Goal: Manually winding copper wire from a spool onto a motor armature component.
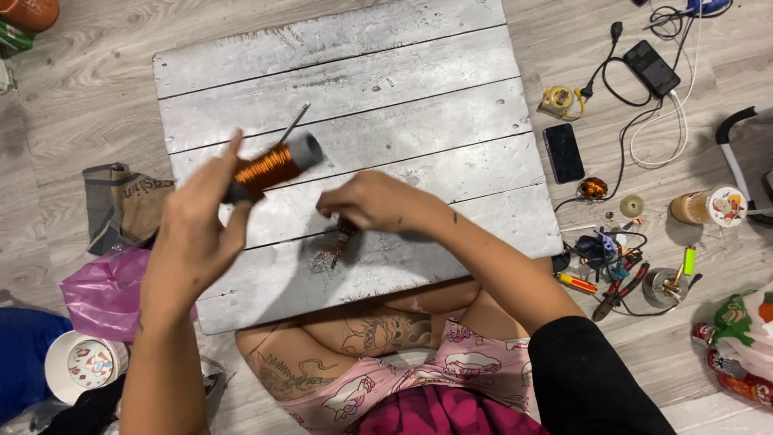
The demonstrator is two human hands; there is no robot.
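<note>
Copper wire winds around one grey spool [272, 167], grasped in the raised left hand [193, 234] above the whitewashed board [386, 105]. The right hand [372, 201] is clenched on a small dark tool [342, 239] touching the board. On the floor lie two phones [563, 152], one pair of pliers [616, 290] and one lighter [689, 260].

Left hand [197, 229] is gripping a grey tube wound with copper wire [272, 167], lifted off the whitewashed plank board [386, 89]. Right hand [372, 201] is pinching something small down near the board, can't tell what. Phones, cables and pliers [618, 288] lie scattered on the floor to the right.
</note>
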